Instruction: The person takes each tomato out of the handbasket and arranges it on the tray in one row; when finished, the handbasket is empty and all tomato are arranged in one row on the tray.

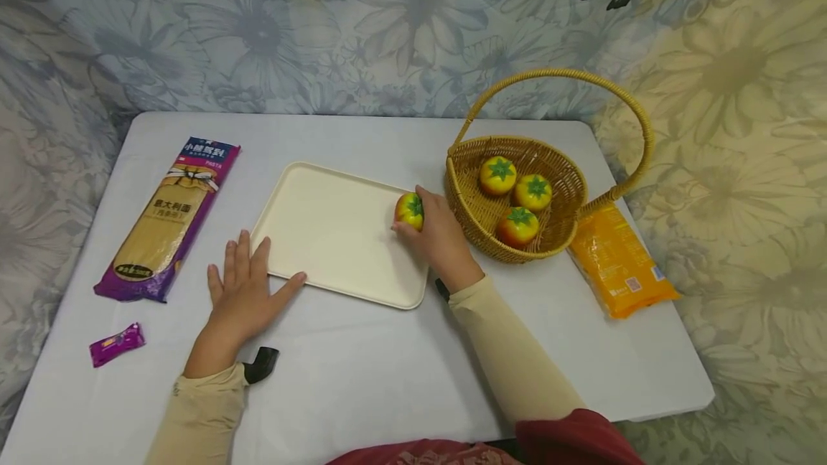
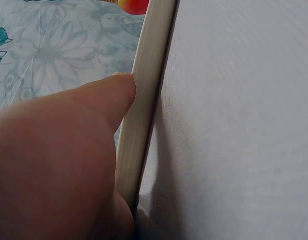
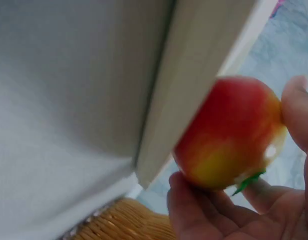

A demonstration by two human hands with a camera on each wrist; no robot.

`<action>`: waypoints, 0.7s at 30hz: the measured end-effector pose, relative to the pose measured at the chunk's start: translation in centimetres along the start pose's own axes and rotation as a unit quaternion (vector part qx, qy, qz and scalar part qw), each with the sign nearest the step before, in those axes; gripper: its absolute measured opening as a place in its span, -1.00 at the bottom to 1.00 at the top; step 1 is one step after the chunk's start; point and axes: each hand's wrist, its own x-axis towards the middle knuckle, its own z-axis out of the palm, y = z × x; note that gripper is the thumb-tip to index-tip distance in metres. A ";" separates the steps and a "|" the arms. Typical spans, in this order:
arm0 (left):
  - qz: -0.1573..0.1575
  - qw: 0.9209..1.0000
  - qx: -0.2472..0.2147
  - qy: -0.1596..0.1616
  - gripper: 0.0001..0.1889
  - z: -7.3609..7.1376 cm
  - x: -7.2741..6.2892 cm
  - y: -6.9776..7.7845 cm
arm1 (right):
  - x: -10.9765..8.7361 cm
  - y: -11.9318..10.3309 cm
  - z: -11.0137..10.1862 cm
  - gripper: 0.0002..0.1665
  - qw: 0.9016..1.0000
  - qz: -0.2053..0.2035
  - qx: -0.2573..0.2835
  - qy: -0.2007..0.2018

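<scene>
Right hand: your thumb and fingers pinch one red-and-yellow fruit from opposite sides, thumb on one cheek, fingertips curled round the other; its green leafy top sits close to the fingers. The skin shines; I judge it light, firm and slightly slippery, possibly an imitation. Best hold: around the widest girth, clear of the leaves, which may be the weak part. The fruit is at the right end of the cream tray, just inside the rim; whether it bears on the tray, cannot tell.

Left hand: your fingers are spread at the tray's near-left corner, thumb against its rim.

Farther right: wicker basket with three similar fruits.
</scene>
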 end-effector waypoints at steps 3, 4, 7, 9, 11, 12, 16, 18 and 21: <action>-0.001 1.000 -0.001 -0.001 0.15 -0.1 0.0 0.2 | -0.2 0.0 -0.1 0.10 1.000 -0.010 -0.005 0.006; -0.001 1.000 0.000 -0.001 0.15 -0.1 0.0 0.2 | -0.3 0.0 -0.1 0.11 1.000 -0.014 -0.006 0.009; -0.002 1.000 0.004 -0.002 0.15 -0.1 0.0 0.3 | -0.4 0.2 -0.1 0.13 1.000 -0.026 -0.010 0.015; -0.004 1.000 0.006 -0.003 0.14 -0.2 0.0 0.3 | -0.5 0.2 -0.3 0.14 0.999 -0.031 -0.013 0.015; -0.006 1.000 0.007 -0.006 0.14 -0.2 0.0 0.3 | -0.7 0.1 -0.5 0.14 0.999 -0.033 -0.013 0.017; -0.007 1.000 0.008 -0.007 0.14 -0.2 0.0 0.3 | -0.9 0.1 -0.7 0.13 0.999 -0.036 -0.013 0.019; -0.010 1.000 0.011 -0.009 0.15 -0.2 0.0 0.2 | -1.5 -0.4 -1.7 0.07 0.997 -0.066 -0.008 0.032; -0.009 1.000 0.011 -0.008 0.15 -0.2 0.0 0.2 | -1.8 -0.6 -2.4 0.04 0.995 -0.092 -0.004 0.040; -0.007 1.000 0.010 -0.007 0.15 -0.2 0.0 0.2 | -2.2 -0.6 -3.5 0.01 0.991 -0.120 0.011 0.056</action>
